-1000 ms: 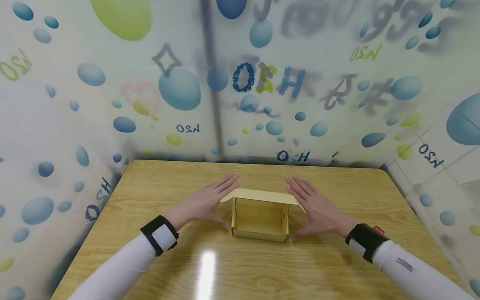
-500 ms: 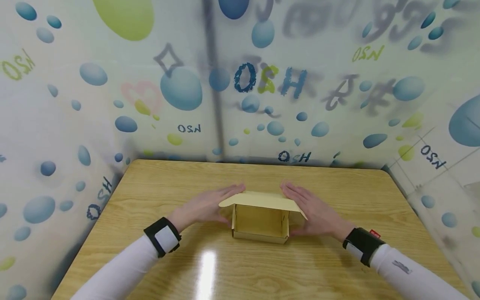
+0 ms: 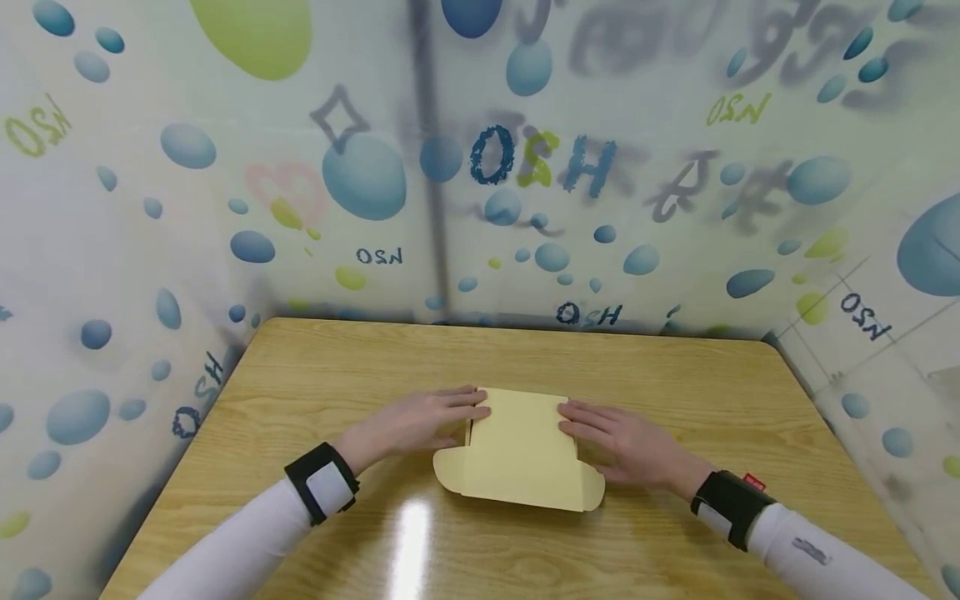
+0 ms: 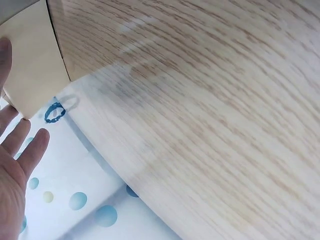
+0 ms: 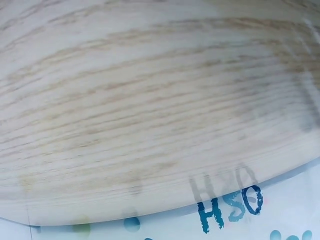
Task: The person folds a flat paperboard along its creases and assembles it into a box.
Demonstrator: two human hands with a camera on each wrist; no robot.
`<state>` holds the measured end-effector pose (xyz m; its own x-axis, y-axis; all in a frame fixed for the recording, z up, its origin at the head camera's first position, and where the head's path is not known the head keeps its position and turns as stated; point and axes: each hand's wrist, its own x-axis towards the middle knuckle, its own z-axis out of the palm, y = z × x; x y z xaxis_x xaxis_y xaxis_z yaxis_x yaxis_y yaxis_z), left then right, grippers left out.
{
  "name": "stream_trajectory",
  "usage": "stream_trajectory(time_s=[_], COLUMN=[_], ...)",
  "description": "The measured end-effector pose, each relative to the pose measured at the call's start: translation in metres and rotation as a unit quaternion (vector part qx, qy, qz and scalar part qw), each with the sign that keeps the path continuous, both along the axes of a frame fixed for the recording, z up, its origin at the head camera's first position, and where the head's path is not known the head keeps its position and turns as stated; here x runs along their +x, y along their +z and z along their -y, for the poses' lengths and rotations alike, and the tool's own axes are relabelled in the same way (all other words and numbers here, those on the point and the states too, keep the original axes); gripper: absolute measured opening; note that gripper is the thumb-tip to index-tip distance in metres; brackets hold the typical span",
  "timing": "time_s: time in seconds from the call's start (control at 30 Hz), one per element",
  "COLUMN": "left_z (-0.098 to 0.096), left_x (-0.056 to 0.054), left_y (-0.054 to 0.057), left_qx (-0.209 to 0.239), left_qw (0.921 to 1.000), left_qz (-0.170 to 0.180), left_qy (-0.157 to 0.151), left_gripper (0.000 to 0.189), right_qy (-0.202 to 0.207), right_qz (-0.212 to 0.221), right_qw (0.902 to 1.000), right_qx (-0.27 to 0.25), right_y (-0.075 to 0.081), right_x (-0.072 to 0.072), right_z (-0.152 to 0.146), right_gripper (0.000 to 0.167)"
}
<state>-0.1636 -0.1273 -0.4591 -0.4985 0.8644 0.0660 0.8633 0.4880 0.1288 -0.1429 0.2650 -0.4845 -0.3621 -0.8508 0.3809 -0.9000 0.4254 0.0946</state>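
Note:
A small pale-yellow cardboard box sits mid-table in the head view, its lid tilted forward over the opening. The lid's front flap, with a rounded ear on each side, points toward me; the inside is hidden. My left hand lies at the box's left side, fingertips on the lid's far-left corner. At the opposite side, my right hand has its fingertips on the lid's far-right edge. In the left wrist view, part of the box shows beside extended fingers. The right wrist view shows no hand or box.
The wooden table reaches back to a white wall printed with blue and green drops and lettering. A bright light reflection lies on the tabletop near the front. Each wrist wears a black strap.
The lid has swung forward and down, so the box's opening is now covered. Both hands have moved from beside the raised lid, lowering toward me, with fingertips now on its top.

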Motion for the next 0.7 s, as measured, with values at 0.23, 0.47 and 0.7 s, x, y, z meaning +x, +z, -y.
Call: stream_trajectory(time_s=[0.23, 0.47, 0.7], left_z=[0.0009, 0.0015, 0.0011], left_x=[0.0013, 0.0028, 0.0039], left_y=[-0.0013, -0.0027, -0.0029], left_qx=[0.003, 0.013, 0.046], left_qw=[0.9997, 0.9994, 0.9955], left_qz=[-0.020, -0.028, 0.081], left_qy=[-0.012, -0.012, 0.018], left_gripper=[0.062, 0.062, 0.061], right_qy=[0.019, 0.022, 0.014], right_qz=[-0.022, -0.040, -0.045], right_qw=[0.9995, 0.9988, 0.9989], right_qx=[-0.013, -0.015, -0.003], right_y=[-0.0071, -0.0104, -0.0099], right_x=[-0.0003, -0.0023, 0.0002], right_z=[0.0011, 0.0020, 0.0017], right_gripper=[0.056, 0.057, 0.054])
